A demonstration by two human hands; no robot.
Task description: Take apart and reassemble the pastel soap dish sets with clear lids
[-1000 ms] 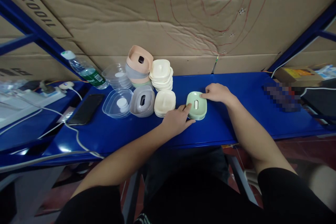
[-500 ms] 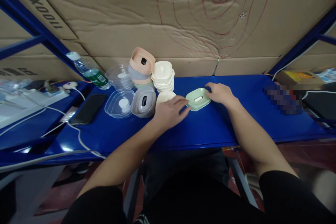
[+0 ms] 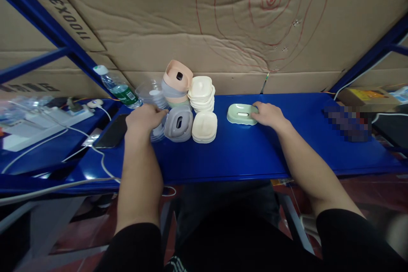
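Observation:
My right hand point(image 3: 270, 114) grips the right end of a pale green plastic lid point(image 3: 237, 115), which has a slot in its middle and is slightly tilted at the blue table. My left hand point(image 3: 143, 120) is at the clear plastic bowls point(image 3: 157, 134), its fingers curled at the rim of the front stack; the hand hides part of it. Right beside it sits a grey lid point(image 3: 179, 122) with a dark slot. Cream-coloured lids point(image 3: 204, 125) lie stacked between the grey one and the green lid.
Behind stand a taller cream stack point(image 3: 201, 89) and a pile of lids topped by a peach one point(image 3: 177, 74). A water bottle point(image 3: 123, 93), a black phone point(image 3: 111, 134) and white cables point(image 3: 103, 163) are at left. Cardboard point(image 3: 159, 17) walls the back.
My left hand has moved left from beside the green lid to the clear bowls. The green lid has tilted a little in my right hand. The view has shifted slightly.

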